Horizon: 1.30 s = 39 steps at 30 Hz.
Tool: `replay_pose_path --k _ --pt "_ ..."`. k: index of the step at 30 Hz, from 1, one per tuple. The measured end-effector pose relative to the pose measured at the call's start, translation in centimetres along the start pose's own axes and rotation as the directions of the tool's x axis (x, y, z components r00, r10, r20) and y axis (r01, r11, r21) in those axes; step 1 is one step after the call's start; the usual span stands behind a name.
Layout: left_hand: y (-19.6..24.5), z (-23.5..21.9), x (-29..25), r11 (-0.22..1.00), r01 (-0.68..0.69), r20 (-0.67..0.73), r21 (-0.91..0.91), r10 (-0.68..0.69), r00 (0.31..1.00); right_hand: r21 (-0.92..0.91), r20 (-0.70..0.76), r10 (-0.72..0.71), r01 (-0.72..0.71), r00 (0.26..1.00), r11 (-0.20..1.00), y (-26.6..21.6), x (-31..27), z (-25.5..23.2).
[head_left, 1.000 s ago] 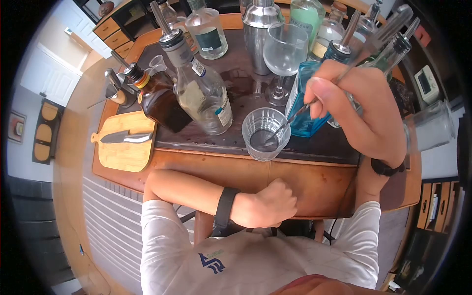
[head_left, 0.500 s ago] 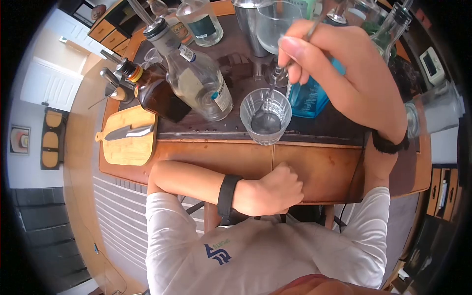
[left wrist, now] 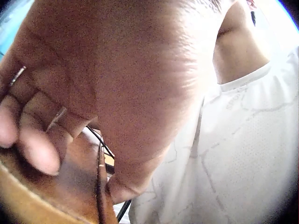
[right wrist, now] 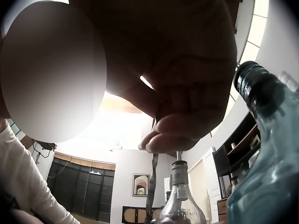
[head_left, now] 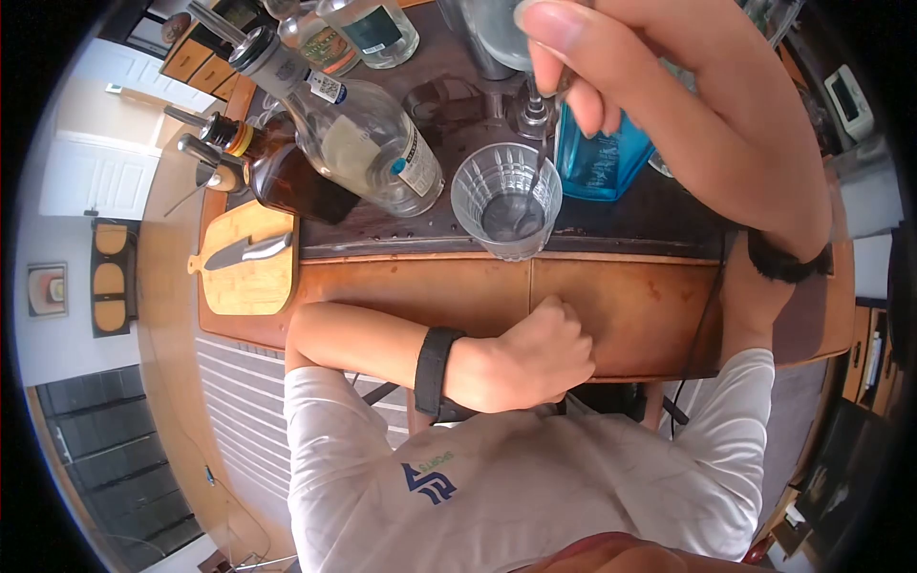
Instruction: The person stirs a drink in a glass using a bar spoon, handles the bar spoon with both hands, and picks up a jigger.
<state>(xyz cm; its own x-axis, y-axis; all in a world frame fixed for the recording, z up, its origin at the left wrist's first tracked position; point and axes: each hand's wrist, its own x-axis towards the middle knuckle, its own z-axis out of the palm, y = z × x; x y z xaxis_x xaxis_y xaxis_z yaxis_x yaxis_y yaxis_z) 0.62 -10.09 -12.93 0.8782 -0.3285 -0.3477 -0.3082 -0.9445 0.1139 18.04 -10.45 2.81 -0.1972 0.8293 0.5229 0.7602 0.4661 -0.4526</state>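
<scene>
In the head view, the right hand (head_left: pixel 688 115) pinches a thin twisted metal spoon (head_left: pixel 541 162), whose lower end is inside a cut-glass tumbler (head_left: pixel 468 196) with clear liquid at the bottom. The right wrist view shows the curled fingers of that hand (right wrist: pixel 182 84) around the twisted shaft (right wrist: pixel 152 179). Just right of the tumbler stands a blue bottle (head_left: pixel 597 158); a stemmed glass (head_left: pixel 535 115) is behind it, partly hidden by the hand. The left hand (head_left: pixel 521 358) lies by the table's front edge, holding nothing, its fingers (left wrist: pixel 39 149) loosely curled in the left wrist view.
Left of the tumbler are a clear bottle (head_left: pixel 373 153) with a pourer and a brown bottle (head_left: pixel 296 177). A knife (head_left: pixel 250 250) lies on a wooden board (head_left: pixel 258 286) at far left. More bottles and a metal shaker (head_left: pixel 487 57) stand behind.
The head view has tilted, so the table items sit higher in it. The spoon shaft stands steeper in the tumbler than a second ago, still in the right hand. The left hand stays nearly still.
</scene>
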Motion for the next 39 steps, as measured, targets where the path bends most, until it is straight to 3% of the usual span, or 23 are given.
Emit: replay_pose_path --k 1,5,7,8,10,13,17,19,23,25,26,27,28,29,31,33,34,36,37,38,39 --pt "0.0 -0.1 0.0 1.000 0.005 -0.004 0.008 -0.004 1.000 0.195 0.011 0.183 -0.182 0.983 0.964 -0.3 0.2 -0.2" --pt "0.0 -0.1 0.0 1.000 0.002 -0.003 -0.019 -0.002 1.000 0.049 0.100 0.050 -0.055 0.994 0.997 0.9 -0.1 -0.3" --pt "0.0 -0.2 0.0 0.999 0.015 0.001 -0.031 -0.015 1.000 0.341 0.235 0.038 -0.119 0.971 0.933 2.1 0.3 -0.9" --pt "-0.1 -0.3 0.0 1.000 0.017 0.001 -0.026 -0.017 1.000 0.339 0.232 0.035 -0.114 0.972 0.934 1.9 0.1 -0.6" --pt "-0.1 -0.2 0.0 0.999 0.016 0.004 -0.042 -0.015 1.000 0.135 0.086 -0.005 -0.007 0.996 0.991 1.2 -0.4 0.6" --pt "-0.1 0.0 0.1 0.999 0.022 0.007 -0.043 -0.022 1.000 0.247 0.030 0.043 -0.049 0.999 0.968 0.6 -0.2 0.8" --pt "0.0 0.0 0.2 0.999 0.023 0.021 -0.033 -0.023 1.000 0.161 0.037 -0.013 0.007 0.999 0.987 1.4 -0.5 1.1" --pt "-0.1 -0.2 0.2 0.999 0.018 0.036 -0.034 -0.017 0.999 0.257 0.110 0.054 -0.081 0.992 0.963 2.9 -0.6 1.4" --pt "-0.1 0.3 0.1 1.000 0.006 -0.004 -0.015 -0.006 1.000 0.325 0.188 0.043 -0.104 0.981 0.940 2.7 -0.2 0.1" --pt "-0.4 0.2 0.0 1.000 -0.002 -0.002 -0.016 0.001 1.000 0.038 0.026 -0.047 0.046 0.999 0.998 1.4 -0.4 0.5" --pt "-0.4 0.2 0.1 1.000 0.000 -0.005 -0.018 0.000 1.000 0.038 0.030 -0.048 0.047 0.998 0.998 2.2 -0.5 0.8" --pt "-0.5 0.2 0.2 0.999 -0.041 -0.214 -0.010 0.038 0.976 0.081 0.034 -0.051 0.048 0.998 0.996 3.6 -0.6 1.3" --pt "-0.5 0.2 0.2 0.997 -0.080 -0.412 0.005 0.075 0.908 0.125 0.038 -0.053 0.048 0.998 0.991 4.4 -0.6 1.7" --pt "-0.8 -0.9 0.1 0.997 -0.081 -0.412 -0.001 0.073 0.908 0.129 0.041 -0.050 0.044 0.998 0.991 3.4 -0.6 1.3" --pt "-0.7 -3.4 -0.8 0.989 -0.145 -0.702 0.039 0.131 0.700 -0.093 0.057 0.042 -0.036 0.997 0.995 0.7 -0.7 0.4" --pt "-0.4 -4.9 -2.4 0.982 -0.187 -0.765 0.002 0.122 0.633 -0.062 0.062 0.040 -0.036 0.997 0.997 1.6 -1.4 1.0" --pt "-0.1 -5.3 -2.7 0.984 -0.180 -0.761 -0.018 0.103 0.641 -0.045 0.059 0.029 -0.027 0.998 0.999 2.3 -1.9 0.7" --pt "0.4 -5.5 -3.0 0.973 -0.233 -0.933 -0.007 0.077 0.351 -0.010 0.042 0.000 0.001 0.999 1.000 3.2 -2.9 1.9" --pt "1.1 -5.2 -3.0 0.975 -0.220 -0.930 -0.026 0.057 0.363 0.010 0.034 -0.015 0.015 0.999 1.000 4.9 -4.8 1.4" --pt "2.1 -5.0 -2.7 0.963 -0.237 -0.956 -0.131 -0.058 0.289 0.032 0.029 -0.029 0.028 0.999 0.999 3.3 -3.4 3.1" --pt "2.7 -4.8 -2.8 0.940 -0.260 -0.963 -0.222 -0.170 0.210 0.047 0.021 -0.046 0.045 0.999 0.998 4.8 -5.1 2.6"
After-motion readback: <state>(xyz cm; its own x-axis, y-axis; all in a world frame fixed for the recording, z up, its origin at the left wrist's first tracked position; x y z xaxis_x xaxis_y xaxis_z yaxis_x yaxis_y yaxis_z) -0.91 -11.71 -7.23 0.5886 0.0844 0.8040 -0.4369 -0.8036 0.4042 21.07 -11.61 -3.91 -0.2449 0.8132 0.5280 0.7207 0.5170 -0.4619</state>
